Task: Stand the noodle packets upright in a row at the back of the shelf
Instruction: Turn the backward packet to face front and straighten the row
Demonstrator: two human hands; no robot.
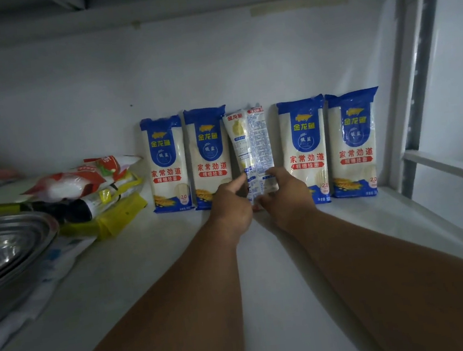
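Observation:
Several blue-and-white noodle packets stand upright against the back wall of the white shelf (263, 272). Two are on the left (166, 165) (210, 157) and two on the right (305, 150) (354, 142), all label side out. Between these pairs a fifth noodle packet (251, 141) stands upright, turned so its printed back and side show, tilted slightly left. My left hand (230, 204) and my right hand (284, 195) both grip its lower end, which they partly hide.
A heap of red, white and yellow food bags (94, 187) lies at the left of the shelf. Stacked steel bowls (6, 250) sit at the front left on a white cloth. The shelf's metal upright (420, 84) stands at the right.

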